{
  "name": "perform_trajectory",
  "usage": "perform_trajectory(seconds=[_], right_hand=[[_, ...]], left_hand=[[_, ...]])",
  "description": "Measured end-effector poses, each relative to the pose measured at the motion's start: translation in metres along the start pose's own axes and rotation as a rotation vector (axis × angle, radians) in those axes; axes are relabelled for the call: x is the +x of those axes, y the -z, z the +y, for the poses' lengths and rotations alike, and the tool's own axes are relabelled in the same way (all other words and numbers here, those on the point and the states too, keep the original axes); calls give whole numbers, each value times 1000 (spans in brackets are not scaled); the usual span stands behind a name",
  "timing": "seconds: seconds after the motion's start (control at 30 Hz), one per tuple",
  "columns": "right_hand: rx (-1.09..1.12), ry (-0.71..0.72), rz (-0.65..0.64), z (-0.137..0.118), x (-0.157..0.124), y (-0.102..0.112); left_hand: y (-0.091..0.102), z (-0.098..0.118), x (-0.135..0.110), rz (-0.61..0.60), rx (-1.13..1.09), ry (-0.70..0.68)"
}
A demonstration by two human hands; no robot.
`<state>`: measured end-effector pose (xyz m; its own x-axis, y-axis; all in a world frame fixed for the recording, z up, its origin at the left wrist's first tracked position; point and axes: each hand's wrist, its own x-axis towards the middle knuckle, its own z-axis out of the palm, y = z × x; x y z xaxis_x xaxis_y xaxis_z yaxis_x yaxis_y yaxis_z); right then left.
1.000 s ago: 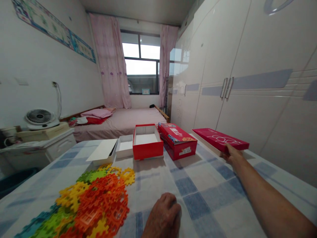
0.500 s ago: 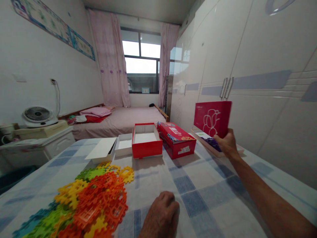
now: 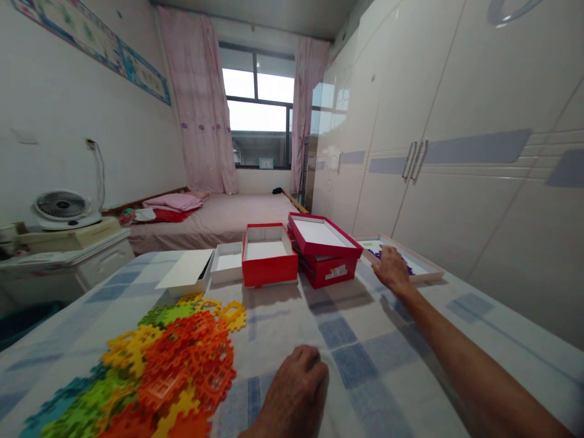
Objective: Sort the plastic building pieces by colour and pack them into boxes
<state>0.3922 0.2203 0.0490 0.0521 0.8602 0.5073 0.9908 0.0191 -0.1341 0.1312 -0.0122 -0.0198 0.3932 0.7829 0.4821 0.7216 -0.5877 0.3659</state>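
My left hand (image 3: 296,389) rests on the tablecloth with its fingers curled; nothing shows in it. Out to the right, my right hand (image 3: 391,267) is at the near wall of a shallow white box (image 3: 426,277), thumb on the outer side and fingers bent over the rim. Purple plastic pieces (image 3: 375,252) lie inside, partly hidden by that hand. Beside it, a dark pink lid (image 3: 335,248) lies upside down and tilted on a red box (image 3: 326,274), its white inside facing up. Left of my left hand spreads a pile of orange pieces (image 3: 187,359), with yellow, green and blue ones.
An uncovered red box (image 3: 270,275), a small white box (image 3: 227,277) and a white box with a skewed lid (image 3: 185,271) stand along the table's far side. Behind is a bed (image 3: 241,213). A wardrobe (image 3: 456,213) runs along the right; a fan (image 3: 64,210) sits at left.
The pink lid, held upright in my right hand before, now lies upside down on the red box. My right hand has let it go and lowered to the shallow box. My left hand has stayed put.
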Motion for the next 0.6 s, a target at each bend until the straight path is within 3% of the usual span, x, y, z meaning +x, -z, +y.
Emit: perform_trajectory(seconds=[0.07, 0.13, 0.37, 0.47, 0.6], right_hand=[[-147, -86, -123, 25, -6, -5], [-205, -78, -210, 44, -13, -9], [-298, -29, -340, 80, -52, 8], [-224, 3, -306, 106, -97, 25], [35, 42, -157, 147, -182, 52]], left_hand=[[0, 1, 0, -10, 6, 19], [0, 2, 0, -16, 10, 28], [1, 3, 0, -35, 25, 46], [2, 2, 1, -57, 35, 40], [5, 3, 1, -67, 21, 31]])
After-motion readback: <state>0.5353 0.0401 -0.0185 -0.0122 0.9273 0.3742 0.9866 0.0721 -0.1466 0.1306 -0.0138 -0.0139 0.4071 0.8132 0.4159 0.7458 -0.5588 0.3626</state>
